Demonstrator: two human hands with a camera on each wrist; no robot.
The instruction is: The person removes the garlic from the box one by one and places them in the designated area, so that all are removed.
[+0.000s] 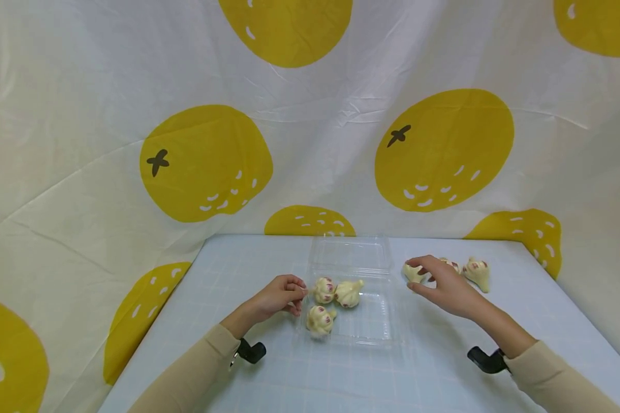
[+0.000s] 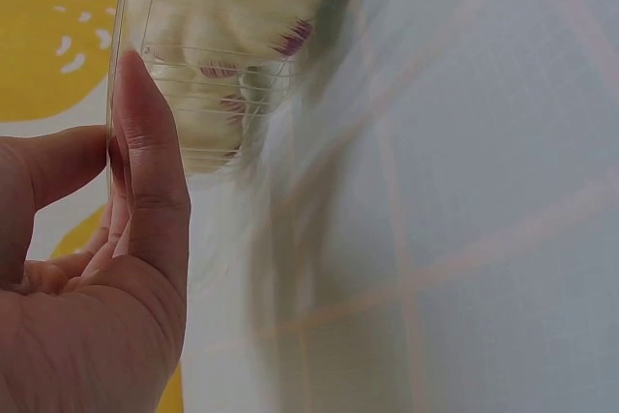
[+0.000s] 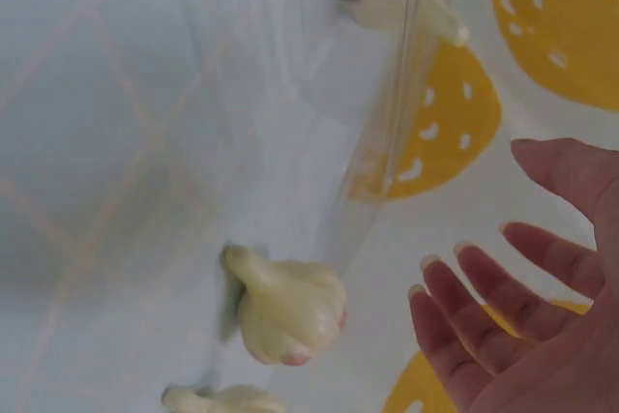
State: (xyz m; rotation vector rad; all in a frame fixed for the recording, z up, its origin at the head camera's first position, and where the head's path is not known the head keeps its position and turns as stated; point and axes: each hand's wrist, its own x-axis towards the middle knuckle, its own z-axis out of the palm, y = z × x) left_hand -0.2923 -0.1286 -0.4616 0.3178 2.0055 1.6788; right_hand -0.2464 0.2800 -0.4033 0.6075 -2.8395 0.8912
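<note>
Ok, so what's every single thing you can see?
table: one, pale blue, below
box: one, clear, on table
lid: one, clear, open behind the box
garlic bulbs: three, cream and purplish, inside the box
loose garlic bulbs: three, cream and purplish, right of the box
backdrop: one, white and yellow, behind
sleeves: two, beige, lower left and right
wrist devices: two, black, by the sleeves
left hand: one, bare, pinching the box
right hand: one, bare, near loose garlic bulbs
</note>
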